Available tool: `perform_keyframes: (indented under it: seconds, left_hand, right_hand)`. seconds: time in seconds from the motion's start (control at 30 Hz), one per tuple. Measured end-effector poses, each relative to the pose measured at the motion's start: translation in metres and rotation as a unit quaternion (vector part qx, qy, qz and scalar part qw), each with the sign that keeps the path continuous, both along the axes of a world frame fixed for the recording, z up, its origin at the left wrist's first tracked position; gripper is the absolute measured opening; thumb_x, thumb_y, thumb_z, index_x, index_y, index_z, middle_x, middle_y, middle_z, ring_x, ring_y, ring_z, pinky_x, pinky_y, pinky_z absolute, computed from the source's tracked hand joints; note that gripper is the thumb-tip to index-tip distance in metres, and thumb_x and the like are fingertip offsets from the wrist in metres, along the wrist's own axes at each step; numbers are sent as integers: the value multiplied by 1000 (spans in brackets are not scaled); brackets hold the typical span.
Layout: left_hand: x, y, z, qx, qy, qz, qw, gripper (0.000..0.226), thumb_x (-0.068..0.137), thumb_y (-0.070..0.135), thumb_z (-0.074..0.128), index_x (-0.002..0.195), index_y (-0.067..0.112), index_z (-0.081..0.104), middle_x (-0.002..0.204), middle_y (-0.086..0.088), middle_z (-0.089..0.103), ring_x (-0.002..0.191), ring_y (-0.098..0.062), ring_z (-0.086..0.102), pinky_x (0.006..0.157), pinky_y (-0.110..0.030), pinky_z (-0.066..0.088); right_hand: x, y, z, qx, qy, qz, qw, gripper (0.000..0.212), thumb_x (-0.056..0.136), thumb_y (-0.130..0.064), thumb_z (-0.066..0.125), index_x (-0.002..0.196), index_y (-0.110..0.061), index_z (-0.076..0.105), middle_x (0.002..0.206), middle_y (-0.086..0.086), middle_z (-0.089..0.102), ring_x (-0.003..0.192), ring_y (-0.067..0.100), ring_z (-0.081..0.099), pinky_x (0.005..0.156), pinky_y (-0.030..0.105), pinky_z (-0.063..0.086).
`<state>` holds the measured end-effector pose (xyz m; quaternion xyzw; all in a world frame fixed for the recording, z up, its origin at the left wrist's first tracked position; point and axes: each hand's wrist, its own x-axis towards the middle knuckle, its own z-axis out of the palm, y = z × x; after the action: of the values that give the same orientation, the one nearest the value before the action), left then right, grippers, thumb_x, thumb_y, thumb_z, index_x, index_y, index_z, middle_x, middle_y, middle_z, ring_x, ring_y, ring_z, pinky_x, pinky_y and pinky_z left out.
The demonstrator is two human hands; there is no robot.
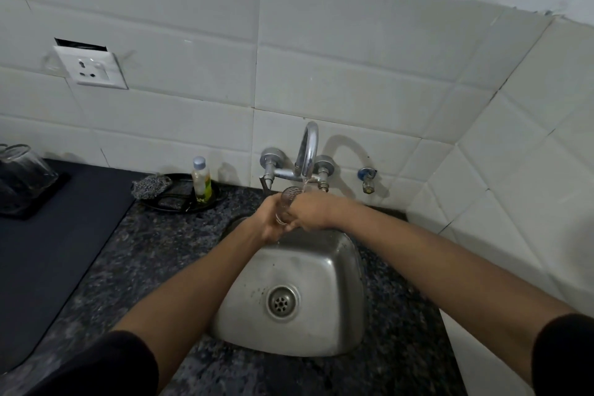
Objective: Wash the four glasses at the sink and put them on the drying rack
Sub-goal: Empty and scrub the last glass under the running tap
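Note:
A clear glass (288, 199) is held tilted under the running tap (308, 151), over the far end of the steel sink (308, 267). My left hand (268, 219) grips the glass from the left. My right hand (310, 210) closes on it from the right, fingers at its lower end. Water streams from the spout onto the glass's upper end. Other upturned glasses (22, 167) stand on a dark mat (48, 235) at the far left.
A black dish (180, 199) behind the sink holds a scrubber (149, 186) and a small soap bottle (201, 178). Speckled dark countertop (154, 251) surrounds the sink. A tiled wall rises close on the right, and a wall socket (93, 67) sits upper left.

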<state>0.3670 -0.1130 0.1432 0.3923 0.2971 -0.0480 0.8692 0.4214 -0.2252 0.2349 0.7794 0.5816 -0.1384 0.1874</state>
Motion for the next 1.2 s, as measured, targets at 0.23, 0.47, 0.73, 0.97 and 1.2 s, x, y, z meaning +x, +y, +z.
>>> perform_keyframes:
  seconds: [0.23, 0.47, 0.73, 0.97, 1.2]
  left_hand:
    - [5, -15, -2, 16, 18, 83, 996, 41, 82, 6, 38, 44, 21, 43, 45, 5, 33, 39, -11, 34, 51, -25, 30]
    - [5, -2, 4, 25, 30, 24, 999, 48, 101, 18, 31, 74, 4, 68, 56, -6, 65, 49, -19, 63, 44, -27, 52]
    - [4, -11, 7, 53, 30, 54, 997, 37, 97, 17, 34, 82, 3, 64, 67, -9, 63, 59, -21, 64, 56, -30, 57]
    - [5, -8, 17, 36, 26, -33, 998, 38, 102, 15, 39, 81, 1, 67, 66, -11, 64, 49, -23, 64, 42, -28, 53]
    - [13, -7, 3, 33, 30, -3, 999, 16, 78, 10, 44, 80, 6, 59, 77, -8, 52, 66, -23, 54, 54, -30, 52]
  right_hand:
    - [-3, -3, -7, 54, 81, -77, 992, 21, 99, -27, 57, 99, -10, 70, 88, 1, 61, 86, 19, 57, 79, 37, 48]
    - [-4, -6, 0, 25, -25, 44, 998, 16, 103, -17, 54, 101, -13, 69, 92, 1, 60, 80, 17, 52, 83, 41, 54]
    - [1, -12, -8, 86, 149, -72, 982, 20, 99, -27, 61, 96, -9, 68, 86, 1, 62, 77, 17, 56, 75, 34, 47]
    - [-1, -24, 4, 26, 13, 19, 999, 18, 102, -17, 58, 112, -13, 72, 107, 5, 68, 92, 19, 63, 83, 35, 51]
    - [-7, -7, -3, 103, 110, -108, 983, 25, 105, -25, 54, 91, -7, 65, 77, -4, 54, 76, 16, 52, 73, 31, 37]
